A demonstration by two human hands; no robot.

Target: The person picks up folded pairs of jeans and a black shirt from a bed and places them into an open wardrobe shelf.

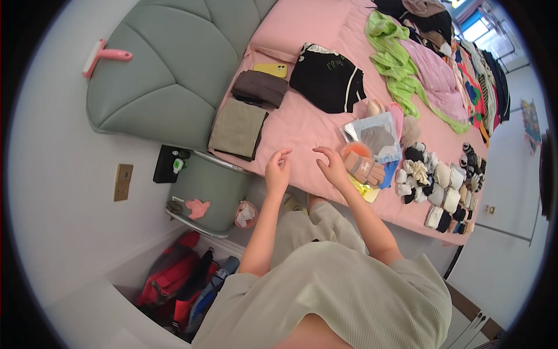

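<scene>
Above the near edge of the pink bed, my left hand [278, 170] is raised with its fingers loosely bent and nothing in them. My right hand [331, 165] is level with it, thumb and fingers apart, holding nothing. Nearest the left hand lies a folded olive-grey garment [237, 129] on a darker one. Behind it sits a folded dark brown garment [261, 87]. A black garment with white trim [326, 77] is spread flat farther back. Close to my right hand are tan gloves [363, 167] and a clear plastic packet [381, 136].
Rolled socks [442, 180] cover the bed's right end. Green cloth [390, 55] and heaped clothes lie at the far right. A yellow phone [271, 70] rests by the pillow [296, 26]. A grey-green bedside table [203, 180] and a small pink bin [246, 214] stand at left.
</scene>
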